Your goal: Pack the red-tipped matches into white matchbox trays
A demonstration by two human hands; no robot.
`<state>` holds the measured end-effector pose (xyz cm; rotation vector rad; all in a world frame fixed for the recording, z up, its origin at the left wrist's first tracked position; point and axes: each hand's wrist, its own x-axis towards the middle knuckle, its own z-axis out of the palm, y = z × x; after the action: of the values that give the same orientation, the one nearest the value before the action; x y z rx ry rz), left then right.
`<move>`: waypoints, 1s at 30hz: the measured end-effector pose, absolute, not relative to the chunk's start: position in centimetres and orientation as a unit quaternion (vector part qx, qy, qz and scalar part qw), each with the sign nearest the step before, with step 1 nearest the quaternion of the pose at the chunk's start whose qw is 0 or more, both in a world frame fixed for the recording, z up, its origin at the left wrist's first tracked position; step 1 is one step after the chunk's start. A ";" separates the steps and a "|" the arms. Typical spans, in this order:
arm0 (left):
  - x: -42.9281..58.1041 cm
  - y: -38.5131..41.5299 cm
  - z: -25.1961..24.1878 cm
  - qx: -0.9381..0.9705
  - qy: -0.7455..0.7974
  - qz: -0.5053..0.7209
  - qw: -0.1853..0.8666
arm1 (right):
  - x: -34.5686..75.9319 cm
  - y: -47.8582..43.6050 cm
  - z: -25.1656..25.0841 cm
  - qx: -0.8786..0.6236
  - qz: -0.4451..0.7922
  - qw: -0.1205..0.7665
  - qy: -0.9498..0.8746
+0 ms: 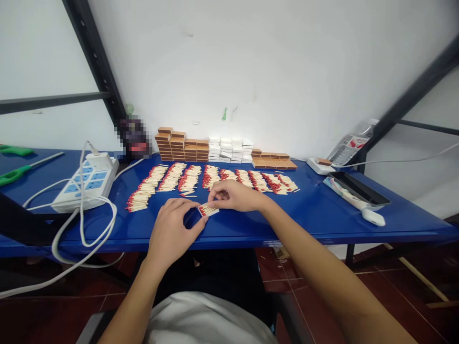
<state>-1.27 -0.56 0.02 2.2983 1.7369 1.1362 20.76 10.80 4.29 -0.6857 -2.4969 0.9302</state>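
Observation:
A small white matchbox tray (208, 209) with red-tipped matches in it lies on the blue table (315, 210), near its front edge. My left hand (172, 229) curls around the tray's left end and grips it. My right hand (233, 196) pinches the tray's far side with fingers pressed together. Just beyond my hands, several rows of red-tipped matches (211, 179) are laid out side by side across the table.
Stacks of brown matchbox sleeves (181, 145), white trays (231, 150) and more brown boxes (274, 161) line the wall. A white power strip (88, 179) with looping cables lies left. A phone (358, 188), a white mouse (373, 217) and a plastic bottle (351, 143) sit right.

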 end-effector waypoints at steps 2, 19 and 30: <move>-1.3 -0.6 0.0 0.742 0.561 0.367 0.023 | 20.7 10.7 4.3 -0.237 0.340 0.185 -0.891; -1.3 -0.6 0.0 0.738 0.566 0.366 0.030 | 22.0 12.8 3.6 -0.339 0.178 0.198 -0.902; -1.3 -0.4 -0.1 0.743 0.560 0.366 0.022 | 21.3 12.8 2.8 -0.355 0.163 0.218 -0.895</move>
<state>-1.31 -0.41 -0.15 2.3009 1.7361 1.1334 21.27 12.83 2.77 -0.9817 -2.4762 0.4499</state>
